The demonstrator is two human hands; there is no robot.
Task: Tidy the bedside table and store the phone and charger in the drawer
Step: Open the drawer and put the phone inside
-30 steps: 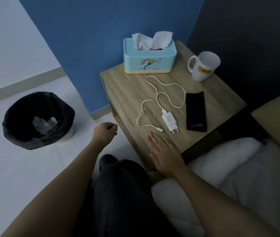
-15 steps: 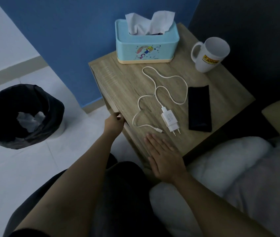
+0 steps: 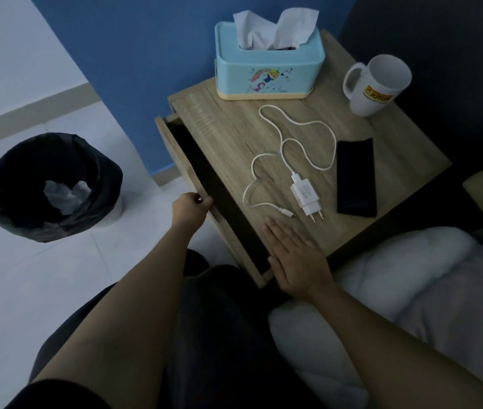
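The wooden bedside table (image 3: 222,119) carries a black phone (image 3: 356,177) lying flat near its right side. Left of the phone lies a white charger (image 3: 306,193) with its cable looped across the tabletop. The drawer (image 3: 179,156) on the table's left face stands pulled partly out, its inside dark. My left hand (image 3: 190,208) is closed on the drawer's front edge. My right hand (image 3: 296,259) rests flat, fingers together, on the near corner of the tabletop, just below the charger's plug.
A light blue tissue box (image 3: 268,70) stands at the back of the table and a white mug (image 3: 377,84) at the back right. A black-lined bin (image 3: 53,187) with crumpled tissue sits on the floor to the left. White bedding (image 3: 396,290) lies at right.
My left hand moved from the air to the drawer's front edge and pulled the drawer partly out. My right hand stayed flat on the table corner.
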